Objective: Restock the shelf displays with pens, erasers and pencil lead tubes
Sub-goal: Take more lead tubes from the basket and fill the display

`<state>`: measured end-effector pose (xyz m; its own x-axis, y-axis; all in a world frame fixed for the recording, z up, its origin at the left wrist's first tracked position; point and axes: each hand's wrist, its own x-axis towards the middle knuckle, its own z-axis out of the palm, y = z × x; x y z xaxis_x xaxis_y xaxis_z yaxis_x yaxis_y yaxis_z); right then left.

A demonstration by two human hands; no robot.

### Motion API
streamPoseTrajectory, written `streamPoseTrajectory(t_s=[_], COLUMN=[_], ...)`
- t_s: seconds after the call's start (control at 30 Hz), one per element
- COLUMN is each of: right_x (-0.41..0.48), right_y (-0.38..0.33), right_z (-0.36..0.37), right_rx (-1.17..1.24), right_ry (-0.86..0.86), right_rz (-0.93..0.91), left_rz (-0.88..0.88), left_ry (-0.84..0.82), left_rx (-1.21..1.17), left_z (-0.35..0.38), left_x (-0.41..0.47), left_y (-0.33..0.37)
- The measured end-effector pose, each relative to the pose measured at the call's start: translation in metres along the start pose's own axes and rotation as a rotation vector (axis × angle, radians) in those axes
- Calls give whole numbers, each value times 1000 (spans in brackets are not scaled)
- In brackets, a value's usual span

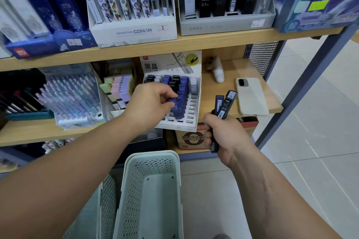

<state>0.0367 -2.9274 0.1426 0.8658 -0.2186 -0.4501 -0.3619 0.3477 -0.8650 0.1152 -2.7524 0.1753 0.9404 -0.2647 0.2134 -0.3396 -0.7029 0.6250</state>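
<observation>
Right now I am filling the lead rack. My left hand (pixel 151 103) has its fingers (pixel 167 94) curled round a blue lead tube (pixel 177 110), pinching it just above the front slots of the white display rack (pixel 194 103) on the middle shelf (pixel 208 93). My right hand (pixel 223 136) is closed tight round a bundle of spare tubes (pixel 226 103), held upright just right of the rack. Several front slots look bare, so I judge this step partway done. Next I need to line the tube's foot up with a free slot, press it straight down, then draw another from the bundle.
</observation>
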Motion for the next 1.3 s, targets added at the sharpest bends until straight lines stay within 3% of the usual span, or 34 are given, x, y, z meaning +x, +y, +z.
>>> streamPoseTrajectory(t_s=[0.47,0.63,0.77,0.87,1.0,1.3], right_x=[5,5,2,-4,-12,-18], right_y=[-1,-1,-2,-5,-9,-8], right_z=[0,0,-1,2,6,9], right_rx=[23,30,76,111,90,-91], right_ry=[-54,-65,-169,-302,-497,-561], right_rz=[32,51,66,60,106,156], left_rz=[42,245,346,231,-272,-337], left_ry=[-173,-169,-32,70,-108,-111], left_rx=[69,248,292,89,-602,-796], left_z=[-3,6,13,13,16,12], left_x=[16,14,11,-1,-22,-32], left_y=[0,-7,-7,10,38,41])
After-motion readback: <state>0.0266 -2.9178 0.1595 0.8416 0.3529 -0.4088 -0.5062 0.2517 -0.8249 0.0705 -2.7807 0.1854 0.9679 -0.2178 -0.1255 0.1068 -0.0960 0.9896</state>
